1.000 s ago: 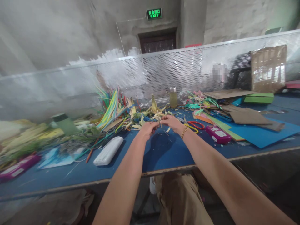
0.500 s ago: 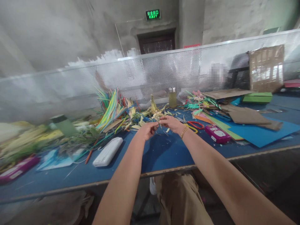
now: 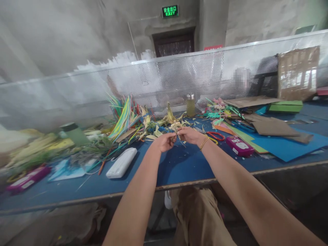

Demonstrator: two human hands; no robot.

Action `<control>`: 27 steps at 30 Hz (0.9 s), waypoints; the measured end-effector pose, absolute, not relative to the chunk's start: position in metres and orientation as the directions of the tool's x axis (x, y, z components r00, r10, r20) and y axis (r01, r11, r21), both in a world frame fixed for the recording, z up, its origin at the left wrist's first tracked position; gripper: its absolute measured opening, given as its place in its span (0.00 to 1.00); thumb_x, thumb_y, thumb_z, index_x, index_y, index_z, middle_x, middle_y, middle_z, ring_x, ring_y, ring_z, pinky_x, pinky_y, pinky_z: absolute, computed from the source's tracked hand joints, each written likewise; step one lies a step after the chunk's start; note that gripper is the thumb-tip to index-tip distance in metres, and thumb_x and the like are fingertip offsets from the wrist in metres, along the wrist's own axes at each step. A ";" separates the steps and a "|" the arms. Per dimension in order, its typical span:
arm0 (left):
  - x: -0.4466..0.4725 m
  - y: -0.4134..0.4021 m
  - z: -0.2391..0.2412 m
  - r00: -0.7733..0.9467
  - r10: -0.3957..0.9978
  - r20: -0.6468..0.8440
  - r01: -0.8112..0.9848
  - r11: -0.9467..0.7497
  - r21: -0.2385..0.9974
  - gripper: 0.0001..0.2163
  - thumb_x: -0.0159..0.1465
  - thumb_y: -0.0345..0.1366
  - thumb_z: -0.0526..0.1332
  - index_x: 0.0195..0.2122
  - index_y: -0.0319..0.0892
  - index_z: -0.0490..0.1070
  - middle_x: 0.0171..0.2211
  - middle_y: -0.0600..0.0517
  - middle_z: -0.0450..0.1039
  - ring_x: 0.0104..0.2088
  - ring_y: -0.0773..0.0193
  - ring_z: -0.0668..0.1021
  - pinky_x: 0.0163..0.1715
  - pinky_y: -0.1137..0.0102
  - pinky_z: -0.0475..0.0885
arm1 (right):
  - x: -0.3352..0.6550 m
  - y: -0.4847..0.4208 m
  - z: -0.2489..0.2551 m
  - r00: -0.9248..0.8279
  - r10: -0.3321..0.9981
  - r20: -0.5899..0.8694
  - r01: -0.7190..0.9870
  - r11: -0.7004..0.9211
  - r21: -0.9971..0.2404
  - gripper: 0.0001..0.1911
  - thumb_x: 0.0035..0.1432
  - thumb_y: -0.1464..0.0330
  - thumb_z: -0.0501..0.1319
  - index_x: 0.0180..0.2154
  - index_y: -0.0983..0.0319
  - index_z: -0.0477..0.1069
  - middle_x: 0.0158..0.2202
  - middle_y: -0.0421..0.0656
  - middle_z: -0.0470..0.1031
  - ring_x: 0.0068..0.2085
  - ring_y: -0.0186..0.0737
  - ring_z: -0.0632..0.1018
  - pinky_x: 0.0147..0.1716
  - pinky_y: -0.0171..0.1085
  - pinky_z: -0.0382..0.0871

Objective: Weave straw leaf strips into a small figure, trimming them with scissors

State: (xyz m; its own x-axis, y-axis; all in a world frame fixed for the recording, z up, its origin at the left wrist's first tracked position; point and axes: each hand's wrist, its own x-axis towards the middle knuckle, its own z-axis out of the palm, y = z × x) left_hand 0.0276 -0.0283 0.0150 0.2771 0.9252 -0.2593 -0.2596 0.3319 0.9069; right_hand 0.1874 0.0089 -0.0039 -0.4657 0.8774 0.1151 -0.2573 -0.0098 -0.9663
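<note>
My left hand point(image 3: 164, 141) and my right hand point(image 3: 189, 135) meet above the blue table point(image 3: 179, 167), fingers pinched together on a small pale dry strip point(image 3: 177, 135) held between them. My right wrist wears a gold bracelet point(image 3: 203, 143). Just behind the hands lies a heap of dry husk pieces point(image 3: 166, 124) and a fan of coloured strips point(image 3: 123, 118). Red-handled scissors point(image 3: 215, 136) lie right of my right hand.
A white oblong case point(image 3: 121, 163) lies left of my arms. A pink box point(image 3: 239, 146), blue and green paper sheets point(image 3: 282, 143), brown card point(image 3: 271, 126) sit at right. A small bottle point(image 3: 190, 105) stands by the perforated metal screen point(image 3: 179, 78). A green-capped jar point(image 3: 73, 134) and another pink box point(image 3: 28, 173) are left.
The hands stay pinched on the strip and have shifted only slightly; the view has swung a little to the left and down.
</note>
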 end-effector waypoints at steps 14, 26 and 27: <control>0.031 -0.021 0.005 0.165 0.982 -0.092 -0.061 0.103 0.993 0.05 0.46 0.30 0.64 0.24 0.40 0.67 0.19 0.57 0.65 0.19 0.74 0.65 0.16 0.77 0.49 | 0.183 0.000 0.000 -0.391 0.913 0.112 -0.153 0.056 -0.987 0.15 0.43 0.59 0.69 0.24 0.61 0.67 0.18 0.33 0.64 0.20 0.28 0.60 0.22 0.33 0.50; 0.023 -0.021 -0.002 -0.019 0.987 0.160 0.550 -0.123 0.826 0.03 0.43 0.29 0.65 0.18 0.41 0.71 0.14 0.55 0.63 0.20 0.65 0.67 0.23 0.70 0.57 | 0.174 0.007 -0.008 -0.163 0.975 0.149 -0.253 0.104 -0.962 0.16 0.34 0.61 0.72 0.23 0.64 0.71 0.17 0.34 0.65 0.22 0.28 0.62 0.24 0.33 0.55; 0.022 -0.019 -0.003 -0.033 0.982 0.188 0.544 -0.140 0.828 0.04 0.41 0.28 0.66 0.18 0.41 0.72 0.13 0.55 0.64 0.21 0.63 0.68 0.24 0.70 0.58 | 0.176 0.009 -0.006 -0.134 0.981 0.137 -0.292 0.093 -0.952 0.16 0.35 0.60 0.72 0.24 0.63 0.71 0.18 0.34 0.66 0.22 0.28 0.62 0.24 0.33 0.55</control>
